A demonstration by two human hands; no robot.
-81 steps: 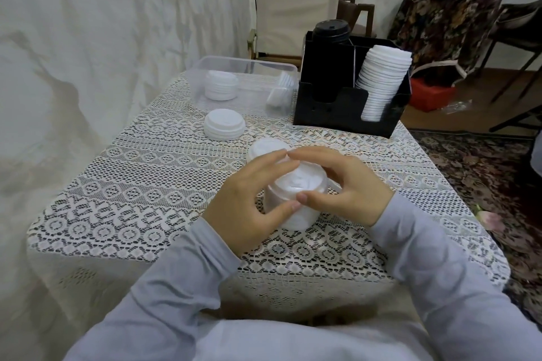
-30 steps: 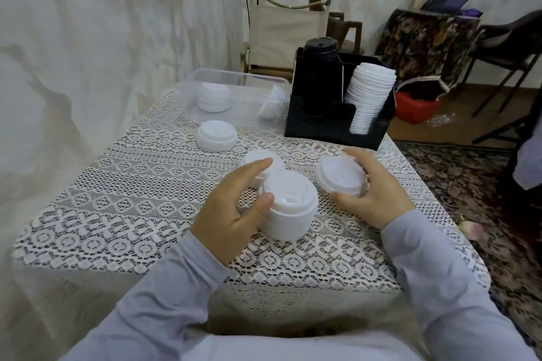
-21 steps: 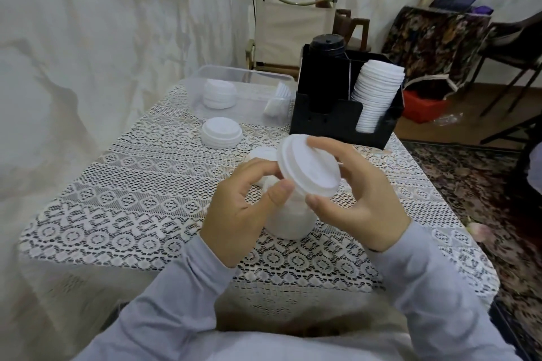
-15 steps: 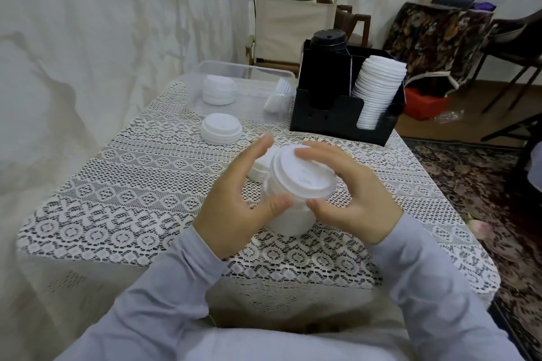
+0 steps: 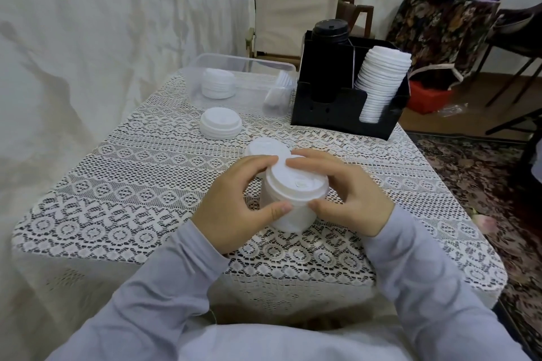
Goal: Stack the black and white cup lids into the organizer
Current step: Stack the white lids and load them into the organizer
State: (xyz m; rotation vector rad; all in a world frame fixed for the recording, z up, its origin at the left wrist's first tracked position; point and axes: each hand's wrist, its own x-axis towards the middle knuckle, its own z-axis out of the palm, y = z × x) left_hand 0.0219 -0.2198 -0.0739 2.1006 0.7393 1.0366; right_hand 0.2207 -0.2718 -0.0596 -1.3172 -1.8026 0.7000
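Note:
A stack of white lids point(image 5: 293, 199) stands on the lace tablecloth in front of me. My left hand point(image 5: 234, 202) grips its left side, thumb low on the stack. My right hand point(image 5: 346, 193) holds the top lid's rim, fingers curled over its far edge. Behind the stack lies another white lid point(image 5: 264, 148). A short pile of white lids point(image 5: 220, 123) sits further back. The black organizer point(image 5: 346, 108) at the back holds a tall column of black lids point(image 5: 330, 38) on the left and a leaning column of white lids point(image 5: 381, 82) on the right.
A clear plastic bin point(image 5: 234, 85) with more white lids stands left of the organizer. The table's right edge point(image 5: 457, 214) drops to a patterned carpet. A folding chair point(image 5: 293, 14) stands behind the table, and a white cloth wall is close on the left.
My right hand picked up a loose white lid from the right, carried it over the stack and set it on top. My left hand stayed on the stack's side.

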